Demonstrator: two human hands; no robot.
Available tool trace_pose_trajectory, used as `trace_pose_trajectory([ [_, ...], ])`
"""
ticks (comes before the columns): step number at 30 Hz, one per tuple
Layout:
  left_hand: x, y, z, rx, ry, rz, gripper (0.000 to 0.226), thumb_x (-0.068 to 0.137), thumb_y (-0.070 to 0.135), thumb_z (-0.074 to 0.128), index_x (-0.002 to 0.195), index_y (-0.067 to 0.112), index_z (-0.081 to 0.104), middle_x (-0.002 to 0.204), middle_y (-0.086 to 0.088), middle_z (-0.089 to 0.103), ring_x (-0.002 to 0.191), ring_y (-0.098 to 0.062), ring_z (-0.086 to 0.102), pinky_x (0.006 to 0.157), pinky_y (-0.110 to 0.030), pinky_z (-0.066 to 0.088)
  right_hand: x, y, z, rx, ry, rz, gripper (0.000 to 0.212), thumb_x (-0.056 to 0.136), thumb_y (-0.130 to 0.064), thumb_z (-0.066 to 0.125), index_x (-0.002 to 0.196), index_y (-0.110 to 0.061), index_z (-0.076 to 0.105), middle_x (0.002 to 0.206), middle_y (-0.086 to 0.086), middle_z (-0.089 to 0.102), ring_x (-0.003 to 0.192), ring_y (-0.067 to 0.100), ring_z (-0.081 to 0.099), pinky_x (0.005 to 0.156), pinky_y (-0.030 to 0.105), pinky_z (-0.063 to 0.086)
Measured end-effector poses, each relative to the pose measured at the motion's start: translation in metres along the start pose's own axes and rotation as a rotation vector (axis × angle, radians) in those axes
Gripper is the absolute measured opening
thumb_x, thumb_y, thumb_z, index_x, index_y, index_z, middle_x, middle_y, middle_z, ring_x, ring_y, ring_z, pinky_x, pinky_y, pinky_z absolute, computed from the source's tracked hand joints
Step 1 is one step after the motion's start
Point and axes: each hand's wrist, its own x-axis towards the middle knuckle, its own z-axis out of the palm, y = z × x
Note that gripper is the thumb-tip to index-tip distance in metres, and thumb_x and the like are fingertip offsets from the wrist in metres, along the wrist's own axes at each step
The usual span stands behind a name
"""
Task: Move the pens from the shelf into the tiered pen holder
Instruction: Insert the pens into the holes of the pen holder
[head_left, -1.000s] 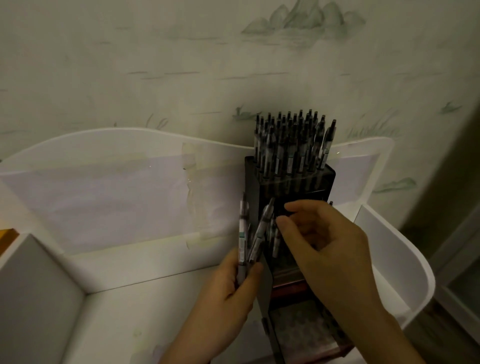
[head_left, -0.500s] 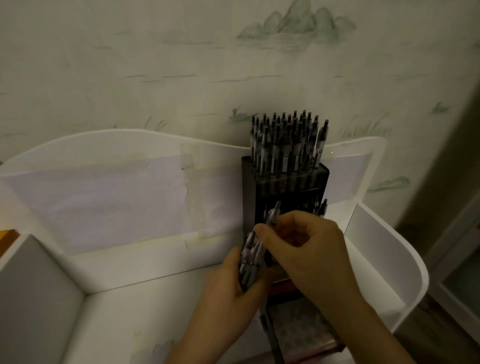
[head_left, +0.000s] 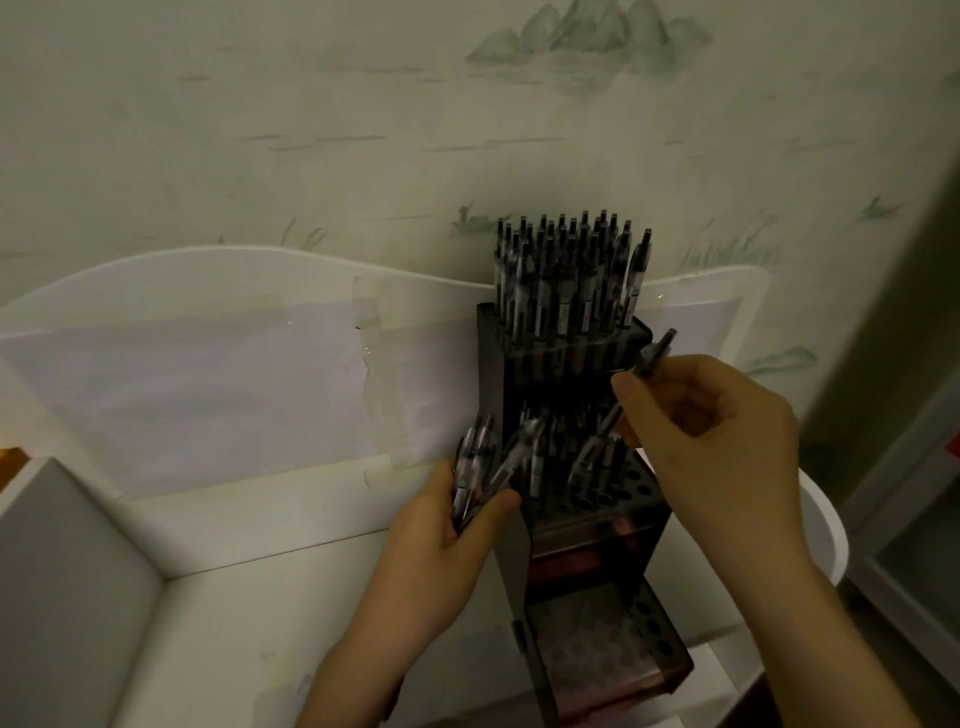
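Observation:
A dark tiered pen holder (head_left: 498, 364) stands on the white shelf (head_left: 260, 597). Its top tier is packed with upright pens (head_left: 566, 280). The middle tier holds several pens (head_left: 587, 457) and shows open holes on its right side. My left hand (head_left: 447, 525) grips a bundle of pens (head_left: 480, 473) just left of the holder. My right hand (head_left: 711, 441) pinches a single pen (head_left: 652, 358), tilted, above the right side of the middle tier. The bottom tier (head_left: 623, 654) looks empty of pens.
The shelf has a tall white back panel (head_left: 208, 374) with taped paper, a side wall (head_left: 67, 597) at left and a rounded rim (head_left: 826, 525) at right. Painted wallpaper (head_left: 363, 130) rises behind. A cabinet edge (head_left: 914, 545) shows at far right.
My right hand has taken one pen from the bundle in my left hand and carried it up and right over the middle tier. My left hand stays beside the holder.

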Motion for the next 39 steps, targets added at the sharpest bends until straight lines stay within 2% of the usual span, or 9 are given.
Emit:
trace_pose_trajectory([
  [4,-0.002,0.002,-0.003,-0.118,-0.009,-0.024,0.006,0.093,0.026,0.060,0.091,0.029,0.055,0.051,0.027,0.052,0.046,0.008,0.048,0.047,-0.014,0.034,-0.005,0.016,0.007,-0.082,-0.047,-0.003,0.010,0.083,-0.033,0.073,0.087,-0.025,0.069,0.070,-0.014,0.068,0.069,0.001,0.065,0.064,0.009,0.049],
  [7,-0.004,0.002,-0.007,-0.173,0.006,-0.037,0.004,0.091,0.029,0.060,0.089,0.029,0.057,0.051,0.023,0.049,0.044,0.004,0.044,0.048,-0.021,0.031,-0.009,0.027,0.015,-0.119,-0.081,0.016,0.009,0.084,-0.034,0.072,0.089,-0.030,0.066,0.075,-0.019,0.067,0.075,-0.005,0.064,0.065,0.003,0.046],
  [11,-0.006,0.003,-0.010,-0.207,0.030,-0.043,0.005,0.090,0.031,0.060,0.087,0.028,0.058,0.051,0.020,0.048,0.044,0.002,0.042,0.048,-0.023,0.030,-0.010,0.036,0.020,-0.147,-0.104,0.012,0.011,0.085,-0.034,0.072,0.092,-0.028,0.065,0.077,-0.020,0.066,0.077,-0.005,0.063,0.063,0.009,0.051],
  [16,-0.007,0.003,-0.012,-0.209,0.047,-0.040,0.011,0.090,0.033,0.061,0.080,0.035,0.059,0.052,0.017,0.045,0.045,-0.001,0.039,0.049,-0.025,0.030,-0.009,0.041,0.024,-0.225,-0.156,-0.006,0.012,0.085,-0.035,0.072,0.092,-0.029,0.065,0.078,-0.023,0.064,0.076,-0.008,0.062,0.068,0.000,0.046],
  [21,-0.008,0.008,-0.012,-0.261,0.033,-0.038,0.008,0.081,0.042,0.060,0.075,0.039,0.058,0.051,0.013,0.039,0.043,-0.003,0.034,0.044,-0.017,0.030,-0.010,0.041,0.029,-0.251,-0.173,-0.029,0.013,0.084,-0.036,0.073,0.091,-0.028,0.066,0.077,-0.022,0.063,0.074,-0.008,0.062,0.070,0.000,0.046],
  [24,-0.009,0.009,-0.012,-0.268,0.030,-0.044,0.006,0.082,0.042,0.060,0.077,0.038,0.059,0.050,0.011,0.041,0.042,-0.004,0.035,0.042,-0.017,0.030,-0.009,0.040,0.035,-0.273,-0.183,-0.040,0.014,0.083,-0.036,0.074,0.091,-0.027,0.066,0.077,-0.020,0.063,0.074,-0.007,0.061,0.070,-0.002,0.044],
  [28,-0.009,0.009,-0.012,-0.282,0.032,-0.049,0.006,0.083,0.040,0.060,0.079,0.035,0.059,0.050,0.011,0.040,0.041,-0.005,0.035,0.041,-0.019,0.031,-0.010,0.047,0.039,-0.323,-0.200,-0.003,0.020,0.082,-0.038,0.074,0.093,-0.022,0.069,0.080,-0.014,0.067,0.075,-0.003,0.062,0.064,0.004,0.045],
  [32,-0.011,0.008,-0.012,-0.271,0.034,-0.052,0.007,0.083,0.041,0.060,0.080,0.034,0.058,0.051,0.012,0.042,0.043,-0.003,0.035,0.043,-0.017,0.031,-0.017,0.057,0.039,-0.346,-0.235,0.032,0.021,0.080,-0.037,0.076,0.091,-0.020,0.071,0.078,-0.015,0.066,0.073,-0.003,0.062,0.068,0.008,0.048],
  [39,-0.013,0.007,-0.009,-0.261,0.004,-0.061,0.005,0.082,0.044,0.059,0.081,0.039,0.059,0.050,0.011,0.042,0.041,-0.003,0.037,0.042,-0.019,0.032,-0.020,0.057,0.033,-0.336,-0.279,0.076,0.032,0.076,-0.036,0.080,0.102,-0.020,0.072,0.080,-0.017,0.065,0.074,-0.005,0.061,0.066,0.002,0.043],
])
